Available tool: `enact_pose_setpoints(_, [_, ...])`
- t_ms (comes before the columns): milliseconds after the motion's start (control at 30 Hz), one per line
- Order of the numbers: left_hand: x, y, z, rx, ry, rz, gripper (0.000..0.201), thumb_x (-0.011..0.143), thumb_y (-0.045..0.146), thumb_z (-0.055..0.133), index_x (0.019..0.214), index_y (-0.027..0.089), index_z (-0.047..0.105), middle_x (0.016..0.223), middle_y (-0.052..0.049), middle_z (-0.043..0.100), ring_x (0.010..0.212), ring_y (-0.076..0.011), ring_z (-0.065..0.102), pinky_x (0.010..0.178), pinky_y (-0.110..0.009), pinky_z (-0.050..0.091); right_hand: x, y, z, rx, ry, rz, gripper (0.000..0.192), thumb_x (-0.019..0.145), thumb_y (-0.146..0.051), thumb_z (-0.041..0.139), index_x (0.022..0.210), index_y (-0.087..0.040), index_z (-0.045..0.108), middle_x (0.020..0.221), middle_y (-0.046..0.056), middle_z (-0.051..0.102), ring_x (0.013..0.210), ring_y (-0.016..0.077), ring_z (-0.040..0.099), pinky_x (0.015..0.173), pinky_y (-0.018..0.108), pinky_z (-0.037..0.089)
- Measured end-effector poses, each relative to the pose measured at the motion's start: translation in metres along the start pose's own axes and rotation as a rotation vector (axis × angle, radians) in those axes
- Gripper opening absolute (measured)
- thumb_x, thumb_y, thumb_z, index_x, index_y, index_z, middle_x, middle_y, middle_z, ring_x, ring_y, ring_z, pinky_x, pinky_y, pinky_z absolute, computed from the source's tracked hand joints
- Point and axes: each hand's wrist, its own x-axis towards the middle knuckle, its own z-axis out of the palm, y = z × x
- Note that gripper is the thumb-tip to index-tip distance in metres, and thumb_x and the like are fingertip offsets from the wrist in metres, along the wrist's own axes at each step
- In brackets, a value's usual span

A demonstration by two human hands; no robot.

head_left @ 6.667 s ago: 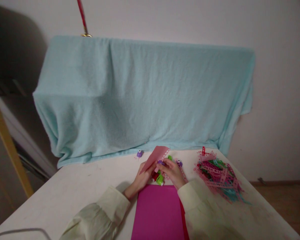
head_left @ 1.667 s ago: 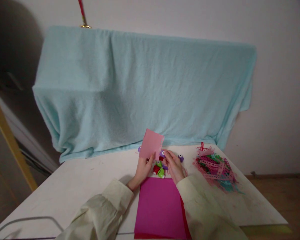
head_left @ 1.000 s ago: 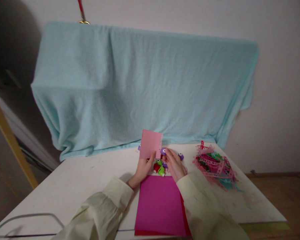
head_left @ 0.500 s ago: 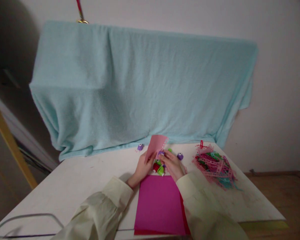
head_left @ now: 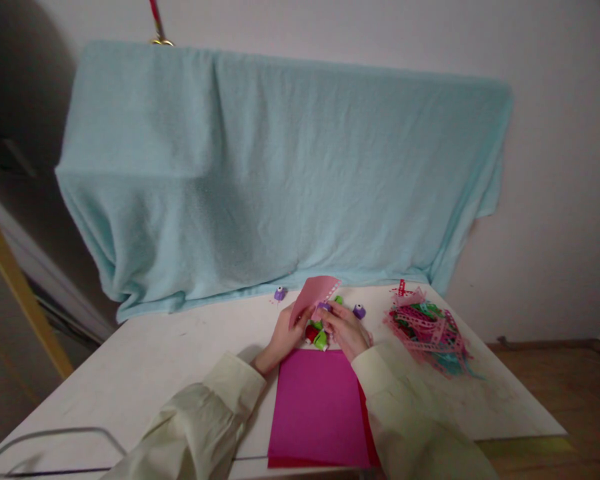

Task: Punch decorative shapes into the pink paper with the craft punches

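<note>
My left hand (head_left: 286,333) pinches a sheet of pink paper (head_left: 314,292) that stands up from its grip; a row of punched holes runs along the paper's right edge. My right hand (head_left: 347,328) is closed on a small purple craft punch (head_left: 324,307), which sits at that holed edge. Below and between the hands lie a red punch (head_left: 311,333) and a green punch (head_left: 321,341). Another purple punch (head_left: 359,311) stands just beyond my right hand, and one more is farther off to the left. A magenta sheet (head_left: 317,407) lies flat between my forearms, over red paper.
A tangled heap of holed paper strips (head_left: 430,327) in pink, red, green and blue lies on the right of the white table (head_left: 170,360). A light blue cloth (head_left: 290,167) hangs along the back. A grey metal bar (head_left: 55,432) curves at the front left.
The top of the pink paper has tipped lower and to the right. The purple punch stays at its edge in my right hand, and both hands have barely moved.
</note>
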Motion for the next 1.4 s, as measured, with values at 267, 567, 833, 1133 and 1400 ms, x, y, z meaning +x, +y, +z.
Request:
enact_pose_setpoints(267, [-0.002, -0.003, 0.002, -0.01, -0.089, -0.058, 0.034, 0.088, 0.043, 0.049, 0.074, 0.015, 0.063, 0.066, -0.002, 0.061, 0.062, -0.0156, 0.054, 0.06, -0.023, 0.042, -0.002, 0.003, -0.003, 0.036, 0.072, 0.053, 0.033, 0.063, -0.039, 0.08, 0.078, -0.017, 0.06, 0.049, -0.008, 0.038, 0.041, 0.0064, 0.027, 0.038, 0.022, 0.015])
enact_pose_setpoints(567, [-0.004, -0.001, 0.002, 0.07, -0.057, -0.085, 0.04, 0.091, 0.044, 0.043, 0.087, 0.012, 0.066, 0.076, -0.004, 0.065, 0.069, -0.0169, 0.057, 0.065, -0.025, 0.044, 0.002, 0.006, -0.006, 0.039, -0.02, 0.038, 0.029, 0.07, -0.038, 0.076, 0.084, -0.017, 0.062, 0.051, -0.008, 0.038, 0.043, 0.0065, 0.028, 0.042, 0.022, 0.017])
enact_pose_setpoints(833, [0.0, -0.007, -0.001, 0.08, 0.019, 0.028, 0.026, 0.09, 0.033, 0.046, 0.083, 0.014, 0.063, 0.076, -0.003, 0.064, 0.067, -0.0143, 0.055, 0.062, -0.022, 0.043, 0.0, 0.004, -0.001, 0.069, -0.056, 0.001, 0.035, 0.069, -0.034, 0.078, 0.094, -0.016, 0.063, 0.068, -0.001, 0.054, 0.051, 0.0079, 0.038, 0.046, 0.022, 0.024])
enact_pose_setpoints(1133, [-0.001, -0.006, -0.002, 0.068, 0.02, 0.02, 0.029, 0.092, 0.036, 0.046, 0.086, 0.014, 0.064, 0.073, -0.003, 0.065, 0.066, -0.0145, 0.058, 0.063, -0.022, 0.044, 0.003, 0.009, -0.002, 0.06, -0.057, -0.02, 0.032, 0.068, -0.03, 0.079, 0.092, -0.016, 0.065, 0.069, -0.001, 0.057, 0.051, 0.0082, 0.04, 0.047, 0.022, 0.026])
enact_pose_setpoints(1400, [0.0, -0.009, 0.0, 0.111, 0.023, 0.056, 0.027, 0.091, 0.034, 0.048, 0.086, 0.014, 0.066, 0.077, -0.004, 0.068, 0.069, -0.0154, 0.06, 0.066, -0.023, 0.046, 0.004, 0.012, -0.004, 0.035, -0.05, -0.016, 0.035, 0.065, -0.034, 0.08, 0.089, -0.017, 0.063, 0.069, -0.002, 0.057, 0.05, 0.0077, 0.041, 0.046, 0.022, 0.025])
